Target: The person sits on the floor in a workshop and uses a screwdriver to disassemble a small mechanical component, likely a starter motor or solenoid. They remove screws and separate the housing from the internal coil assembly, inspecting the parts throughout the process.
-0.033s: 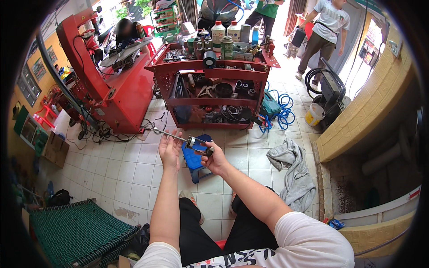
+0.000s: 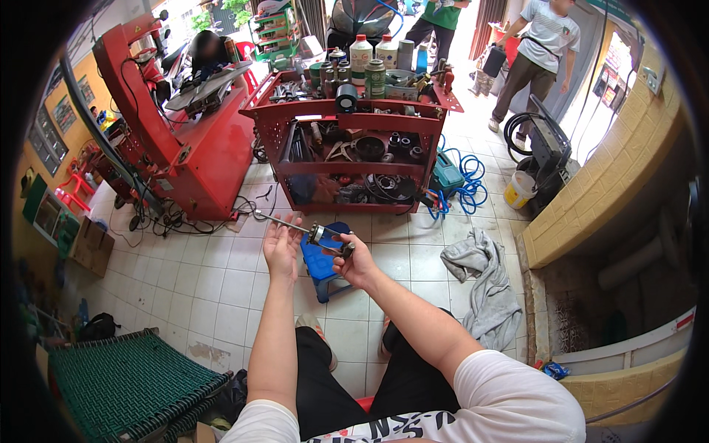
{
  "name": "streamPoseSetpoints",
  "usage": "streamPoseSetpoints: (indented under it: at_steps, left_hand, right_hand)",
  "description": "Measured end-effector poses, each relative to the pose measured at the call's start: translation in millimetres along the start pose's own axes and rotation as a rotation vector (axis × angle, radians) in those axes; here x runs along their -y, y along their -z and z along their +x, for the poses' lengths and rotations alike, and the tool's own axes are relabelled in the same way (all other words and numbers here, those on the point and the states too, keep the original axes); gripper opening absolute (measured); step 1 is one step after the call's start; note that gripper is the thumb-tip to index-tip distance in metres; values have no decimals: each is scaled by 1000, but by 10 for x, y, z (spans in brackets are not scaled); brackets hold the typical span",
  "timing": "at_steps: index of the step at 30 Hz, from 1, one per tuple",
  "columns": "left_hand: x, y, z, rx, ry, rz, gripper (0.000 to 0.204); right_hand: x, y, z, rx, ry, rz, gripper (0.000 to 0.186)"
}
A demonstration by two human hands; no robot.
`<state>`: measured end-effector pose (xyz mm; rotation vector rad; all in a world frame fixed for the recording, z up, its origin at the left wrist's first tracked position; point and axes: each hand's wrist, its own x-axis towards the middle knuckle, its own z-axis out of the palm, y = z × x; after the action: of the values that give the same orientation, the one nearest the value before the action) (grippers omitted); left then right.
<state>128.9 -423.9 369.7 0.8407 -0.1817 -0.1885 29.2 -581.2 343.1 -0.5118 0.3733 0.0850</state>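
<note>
A metal part with a long thin rod and a round, ringed body (image 2: 315, 235) is held in front of me, tilted with its rod end up to the left. My left hand (image 2: 281, 247), palm up with loosely curled fingers, supports the rod. Closed around the part's other end is my right hand (image 2: 357, 263), which hides some of it. Just below and behind the part stands a small blue plastic stool (image 2: 319, 270) on the tiled floor.
Ahead is a red tool cart (image 2: 340, 209) loaded with bottles, cans and tools. A red machine (image 2: 199, 166) stands left, cables on the floor beside it. Grey cloth (image 2: 496, 295) and a blue hose (image 2: 473, 184) lie right. A green woven seat (image 2: 133, 380) is near left. A person (image 2: 543, 52) stands far right.
</note>
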Motion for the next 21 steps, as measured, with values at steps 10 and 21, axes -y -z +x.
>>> streamPoseSetpoints:
  at_steps: [10,21]
  left_hand:
    - [39,80,34,-101,-10,93,33]
    - [54,116,51,-185,-2,105,35]
  right_hand:
    - [18,-5,14,11,-6,-8,35]
    - [27,-3,8,22,4,-49,38]
